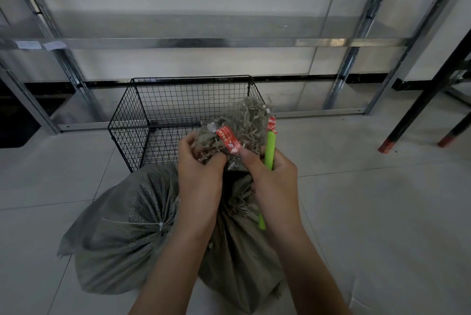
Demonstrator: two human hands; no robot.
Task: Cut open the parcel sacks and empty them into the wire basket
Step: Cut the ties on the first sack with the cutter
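Early days, I judge: the left hand and the right hand, which also grips a green plastic cutter, clutch the frayed neck of a grey woven sack at 6 o'clock from the black wire basket, while a second grey sack at 8 o'clock lies tied.

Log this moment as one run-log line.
left hand grips sack neck | right hand holds green cutter, thumb on neck | second sack tied | wire basket behind sacks

A pale grey tiled floor carries two tied grey woven sacks side by side at the near centre, a black wire basket just beyond them, a metal shelving rack at the far side and dark table legs far right.
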